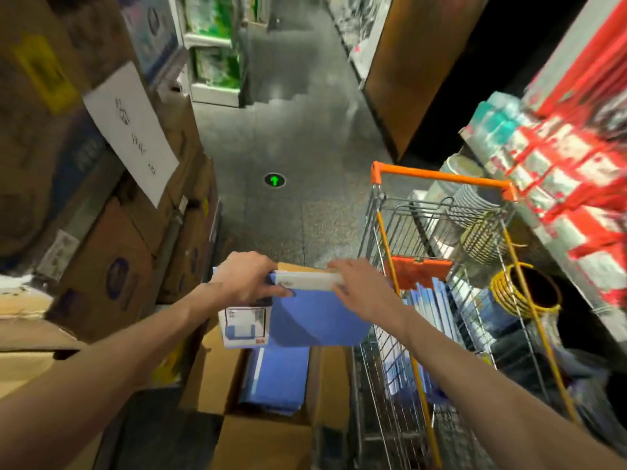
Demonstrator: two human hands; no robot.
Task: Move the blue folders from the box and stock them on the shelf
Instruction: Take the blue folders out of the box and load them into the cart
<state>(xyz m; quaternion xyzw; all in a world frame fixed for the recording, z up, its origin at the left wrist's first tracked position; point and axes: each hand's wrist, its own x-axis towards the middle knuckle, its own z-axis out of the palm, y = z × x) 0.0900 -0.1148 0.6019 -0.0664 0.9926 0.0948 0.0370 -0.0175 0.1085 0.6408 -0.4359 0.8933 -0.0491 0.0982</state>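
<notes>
we hold one blue folder (315, 317) in the air between both hands, straight above the open cardboard box (210, 371) on the floor. our left hand (247, 276) grips its upper left corner, thumb curled across the blue front, and our right hand (359, 286) pinches the upper right corner, fingers laid over the white spine strip (305, 281) that runs along the top edge. a printed paper insert (244, 327) sticks out at the folder's lower left, just under the left hand. down in the box more blue folders (274, 381) lie stacked, their covers facing up, with the box flaps standing open around them. just right of the box is a wire shopping cart (400, 351) with an orange handle (441, 174), and it carries a row of blue-and-white items standing on edge, too blurred for us to name. the shelf (559, 164) on the far right is packed with red and white packs, with a yellow woven basket (522, 290) below them. brown cartons (101, 266) are piled on our left, a white sheet (130, 130) taped on one. a green arrow (274, 180) marks the grey aisle floor ahead.
</notes>
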